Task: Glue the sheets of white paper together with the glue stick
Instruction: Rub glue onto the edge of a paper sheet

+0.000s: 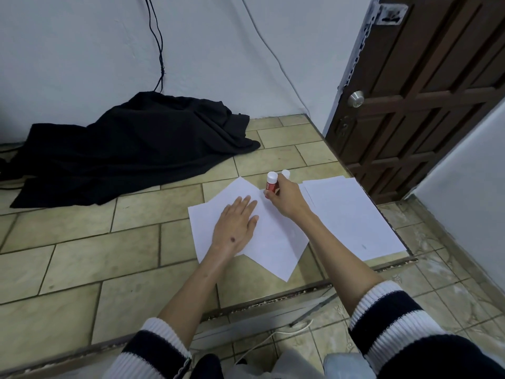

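Note:
Two overlapping sheets of white paper [276, 242] lie askew on the tiled floor. My left hand [235, 225] presses flat on them with straight fingers. My right hand [284, 198] grips a red glue stick [271, 184] with a white end, held upright with its lower end down on the far edge of the top sheet. A white cap [285, 173] stands on the floor just behind my right hand. A separate stack of white paper [352, 214] lies to the right of the sheets.
A black cloth [131, 149] is heaped against the wall at the far left. A dark wooden door [426, 91] stands at the right. A metal floor track [273, 305] and a white cable [273, 337] run near my knees.

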